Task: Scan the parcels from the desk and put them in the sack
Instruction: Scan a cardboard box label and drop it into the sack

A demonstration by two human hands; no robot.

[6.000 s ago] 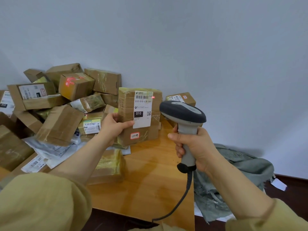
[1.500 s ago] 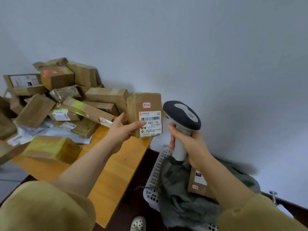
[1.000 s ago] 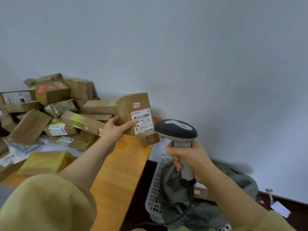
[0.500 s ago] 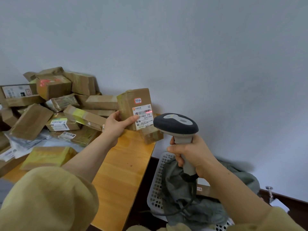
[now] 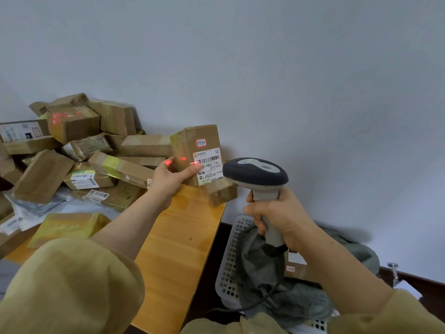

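Left hand [image 5: 168, 180] grips our parcel [image 5: 192, 143] above the desk [image 5: 173, 249] edge, right hand [image 5: 279, 213] wrapped round the scanner [image 5: 255, 173].
Red beam [image 5: 194, 162] hits the label [image 5: 209, 169], our thumb [image 5: 191, 170] hiding its left end; in the sack [image 5: 301, 307] another box [image 5: 297, 271] sits mostly behind our wrist.

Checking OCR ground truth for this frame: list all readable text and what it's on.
"33-10", handwritten: red-edged sticker on the held parcel.
"申通快递": top of that parcel's shipping label.
"07-P802 T70": same label, below the barcode; start hidden by the left hand thumb.
Unreadable: the label's fine print, desk pile labels, small sticker on the sacked parcel.
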